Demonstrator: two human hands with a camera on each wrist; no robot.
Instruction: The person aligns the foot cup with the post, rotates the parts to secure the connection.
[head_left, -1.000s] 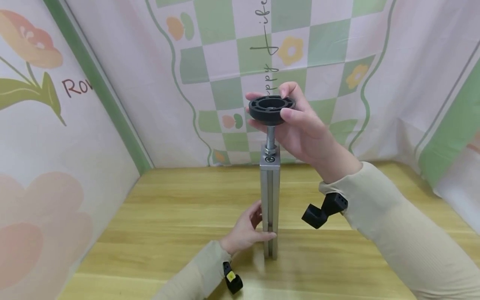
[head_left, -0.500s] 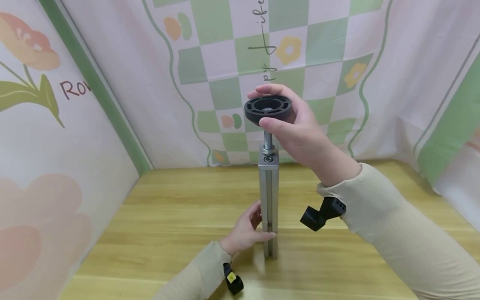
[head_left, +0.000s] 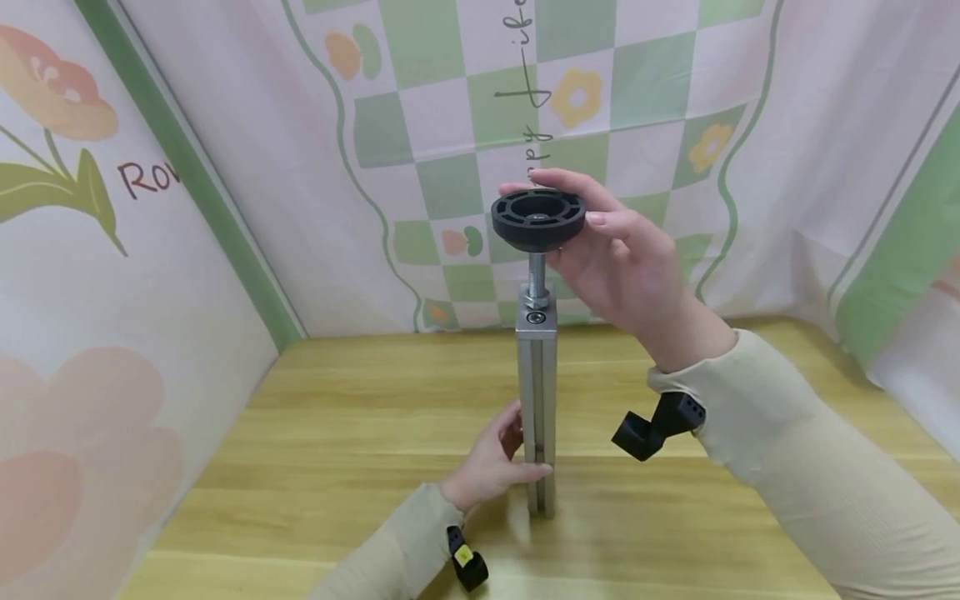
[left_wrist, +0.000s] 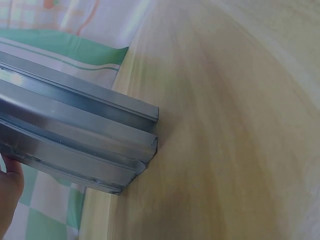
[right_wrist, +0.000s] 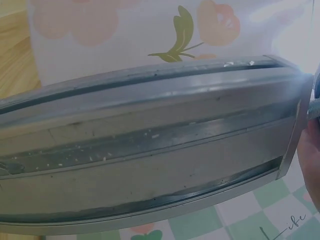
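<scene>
An aluminium profile (head_left: 538, 400) stands upright on the table, its slotted sides seen close in the left wrist view and the right wrist view. A bolt and nut (head_left: 537, 287) rise from its end plate (head_left: 536, 321), topped by a round black levelling foot (head_left: 528, 236), hollow side up. My left hand (head_left: 491, 467) grips the profile near its base, thumb across the front. My right hand (head_left: 626, 258) is at the levelling foot, fingers round its back and underside, thumb by the right rim. Part of the fingers is hidden behind the foot.
The wooden table (head_left: 360, 417) runs back to a printed curtain (head_left: 420, 150) with green and white checks. Another printed sheet (head_left: 90, 333) hangs on the left. Black camera mounts (head_left: 651, 427) sit on both wrists.
My right thumb has moved from the front of the levelling foot's rim to its right side, as the fingers shift round it. My left hand and the profile have stayed in place.
</scene>
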